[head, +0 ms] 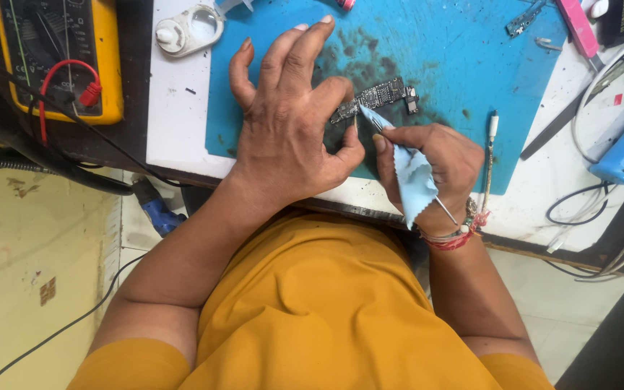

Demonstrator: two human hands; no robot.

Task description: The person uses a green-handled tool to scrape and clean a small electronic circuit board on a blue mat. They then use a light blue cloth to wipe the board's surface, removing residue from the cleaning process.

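On the mat (456, 65), left hand (290, 123) pins the board (377, 97) while right hand (427, 162) grips tweezers (378, 124) and cloth (412, 177); slipping tips could scratch components.

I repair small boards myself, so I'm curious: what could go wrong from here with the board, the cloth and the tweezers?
1. The left hand pins only one end of the circuit board; it might pivot or slide on the blue mat.
2. The right hand presses a light blue cloth with metal tweezers; fibres could snag on small parts, or the tips could scratch them.
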